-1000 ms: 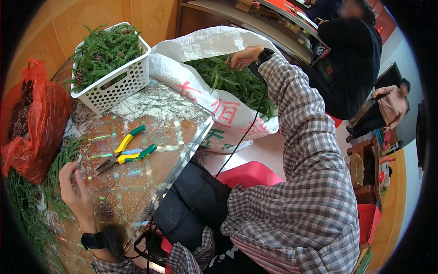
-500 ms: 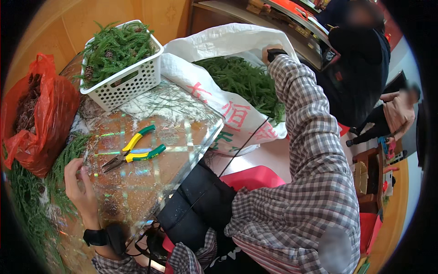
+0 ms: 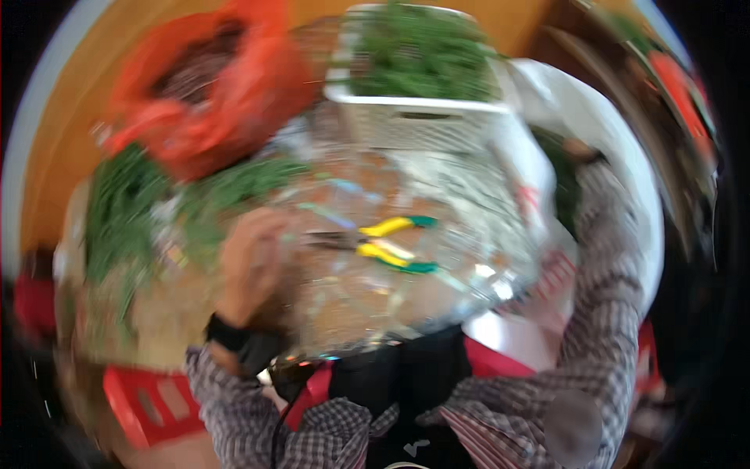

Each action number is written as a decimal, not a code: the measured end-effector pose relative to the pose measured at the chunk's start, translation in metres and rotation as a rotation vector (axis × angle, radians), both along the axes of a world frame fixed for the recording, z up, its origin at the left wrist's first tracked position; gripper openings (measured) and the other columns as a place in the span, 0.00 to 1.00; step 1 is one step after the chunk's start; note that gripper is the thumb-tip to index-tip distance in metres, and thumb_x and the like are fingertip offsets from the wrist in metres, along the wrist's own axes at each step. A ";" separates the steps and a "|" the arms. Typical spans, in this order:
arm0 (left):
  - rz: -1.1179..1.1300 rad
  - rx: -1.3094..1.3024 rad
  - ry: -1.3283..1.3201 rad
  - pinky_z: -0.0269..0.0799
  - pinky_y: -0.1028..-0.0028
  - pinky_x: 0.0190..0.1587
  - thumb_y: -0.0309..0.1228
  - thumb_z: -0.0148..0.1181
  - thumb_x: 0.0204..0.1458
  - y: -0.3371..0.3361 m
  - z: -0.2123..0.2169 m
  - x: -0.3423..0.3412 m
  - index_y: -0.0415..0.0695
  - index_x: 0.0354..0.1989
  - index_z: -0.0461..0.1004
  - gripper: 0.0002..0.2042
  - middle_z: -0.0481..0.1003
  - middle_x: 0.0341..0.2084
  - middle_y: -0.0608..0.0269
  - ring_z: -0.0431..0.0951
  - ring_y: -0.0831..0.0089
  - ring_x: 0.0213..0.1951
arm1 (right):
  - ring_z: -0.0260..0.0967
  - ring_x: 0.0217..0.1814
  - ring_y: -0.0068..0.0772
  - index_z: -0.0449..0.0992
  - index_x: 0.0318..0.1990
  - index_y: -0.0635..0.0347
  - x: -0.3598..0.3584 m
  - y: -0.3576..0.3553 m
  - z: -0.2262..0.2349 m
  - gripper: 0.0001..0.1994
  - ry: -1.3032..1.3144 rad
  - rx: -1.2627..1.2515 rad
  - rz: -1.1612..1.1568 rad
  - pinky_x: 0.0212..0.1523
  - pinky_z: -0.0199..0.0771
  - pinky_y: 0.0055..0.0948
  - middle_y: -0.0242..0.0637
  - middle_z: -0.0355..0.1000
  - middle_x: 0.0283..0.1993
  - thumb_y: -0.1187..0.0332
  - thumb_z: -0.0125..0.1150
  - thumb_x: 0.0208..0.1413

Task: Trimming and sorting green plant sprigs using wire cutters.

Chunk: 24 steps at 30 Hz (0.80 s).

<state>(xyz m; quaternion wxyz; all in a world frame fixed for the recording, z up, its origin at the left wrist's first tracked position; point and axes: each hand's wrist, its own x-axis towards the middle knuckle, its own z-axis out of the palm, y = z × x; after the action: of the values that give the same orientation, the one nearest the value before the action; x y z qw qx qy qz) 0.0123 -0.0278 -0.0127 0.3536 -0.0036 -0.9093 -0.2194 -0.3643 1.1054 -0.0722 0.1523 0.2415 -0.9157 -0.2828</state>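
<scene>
Your left hand (image 3: 254,258) lies at nine o'clock over the counter (image 3: 336,305); its grip looks slack and unfilled, though blur hides whether it touches the top; your right hand (image 3: 580,150) is at two o'clock, within the mouth of the sack (image 3: 527,156), whose width probably suits reaching in; you cannot tell whether that grip has anything; greens (image 3: 564,176) lie inside the sack, just beside it; the pliers (image 3: 361,240) lie near the middle, nose toward nine and handles toward three, likely to keep them handy; the basket (image 3: 422,129) of sprigs stands at one, beside the sack, perhaps for a short reach; the red bag (image 3: 266,98) sits at eleven, beyond loose sprigs (image 3: 125,203) at ten.
</scene>
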 end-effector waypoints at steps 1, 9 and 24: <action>-0.068 -0.012 -0.003 0.70 0.66 0.39 0.17 0.54 0.44 0.013 0.009 -0.018 0.39 0.37 0.70 0.10 0.72 0.35 0.53 0.73 0.57 0.38 | 0.65 0.28 0.38 0.73 0.34 0.57 -0.073 -0.036 -0.062 0.10 0.000 -0.048 0.064 0.29 0.65 0.40 0.36 0.66 0.25 0.65 0.50 0.47; -0.237 -0.074 0.075 0.72 0.72 0.34 0.20 0.56 0.45 0.041 0.024 -0.051 0.39 0.36 0.71 0.09 0.73 0.34 0.56 0.76 0.63 0.33 | 0.62 0.21 0.39 0.72 0.28 0.56 -0.332 -0.466 -0.212 0.09 0.194 -0.162 0.355 0.22 0.63 0.42 0.36 0.62 0.17 0.63 0.49 0.46; -0.152 0.171 0.191 0.66 0.73 0.26 0.18 0.51 0.47 0.023 0.015 -0.054 0.38 0.35 0.67 0.07 0.68 0.32 0.56 0.70 0.67 0.26 | 0.63 0.30 0.38 0.70 0.35 0.58 -0.121 -1.114 -0.221 0.12 -0.380 -0.808 0.985 0.32 0.60 0.40 0.38 0.63 0.27 0.61 0.45 0.50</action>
<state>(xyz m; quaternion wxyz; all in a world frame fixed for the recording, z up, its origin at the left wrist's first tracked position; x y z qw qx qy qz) -0.0420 -0.0047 0.0022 0.4199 -0.0631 -0.8466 -0.3208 -0.4854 -0.0084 -0.2931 0.1783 0.6015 -0.7431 0.2330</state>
